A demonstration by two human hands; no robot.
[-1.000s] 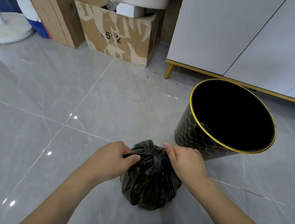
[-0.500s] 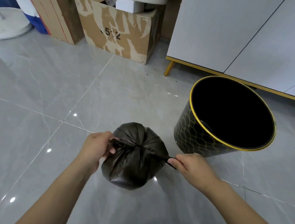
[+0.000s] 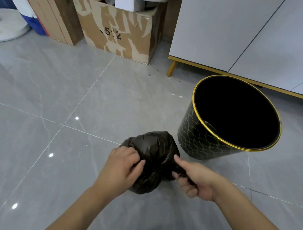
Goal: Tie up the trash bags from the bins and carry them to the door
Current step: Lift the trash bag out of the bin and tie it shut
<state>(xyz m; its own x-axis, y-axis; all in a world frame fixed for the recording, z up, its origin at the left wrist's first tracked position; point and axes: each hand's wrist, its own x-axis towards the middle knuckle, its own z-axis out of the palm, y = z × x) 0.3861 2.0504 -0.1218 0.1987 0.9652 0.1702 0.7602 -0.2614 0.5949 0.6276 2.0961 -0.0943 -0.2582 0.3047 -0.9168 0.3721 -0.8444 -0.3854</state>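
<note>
A person's two hands work the gathered neck of a black bag [image 3: 153, 149], held just above the grey floor [image 3: 59, 94] and just left of the bin [image 3: 200, 140], a black one with a gold rim that stands unlined. The left hand [image 3: 119, 170] has its fingers [image 3: 140, 165] curled into the plastic at the knot, thumb and forefinger pinching one tail. The right hand [image 3: 196, 178] grips the other tail in a closed fist, its forefinger extended along the twisted plastic.

The knot appears to be forming, not yet snug. Done well, the step calls for both tails to be drawn outward evenly and low against the bunched neck, so the knot seats tight without tearing the thin film. A second throw may be wise before lifting. Behind stand a torn box [image 3: 119, 27] and a cabinet [image 3: 239, 29]; no door is in view.
</note>
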